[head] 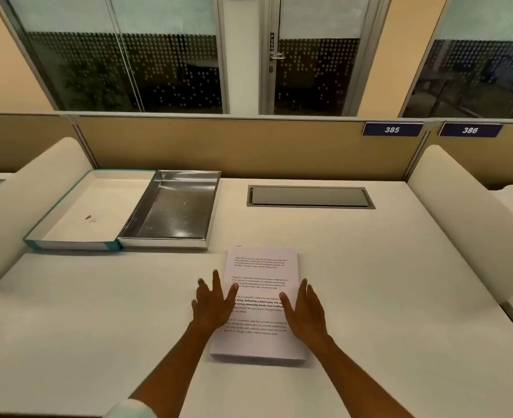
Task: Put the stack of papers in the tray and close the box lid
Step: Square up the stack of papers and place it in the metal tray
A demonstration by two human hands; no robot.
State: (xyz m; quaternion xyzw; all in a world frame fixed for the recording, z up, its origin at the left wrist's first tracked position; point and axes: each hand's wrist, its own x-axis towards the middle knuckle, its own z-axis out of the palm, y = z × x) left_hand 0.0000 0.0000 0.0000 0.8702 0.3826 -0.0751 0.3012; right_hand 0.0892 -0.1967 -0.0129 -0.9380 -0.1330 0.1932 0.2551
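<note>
A thick stack of printed white papers [261,273] lies flat on the desk in front of me. My left hand [213,306] is spread open over the stack's left edge, fingers apart. My right hand [305,312] is open over its right edge. Neither hand grips the stack. At the back left stands a shiny silver tray [211,206], empty. Joined to its left side lies the open box lid [68,244], white inside with teal edges.
The cream desk [370,282] has a grey cable hatch [309,197] at the back middle. Rounded white dividers [466,212] rise on both sides. A tan partition [219,146] with the number plates 385 and 386 closes the back.
</note>
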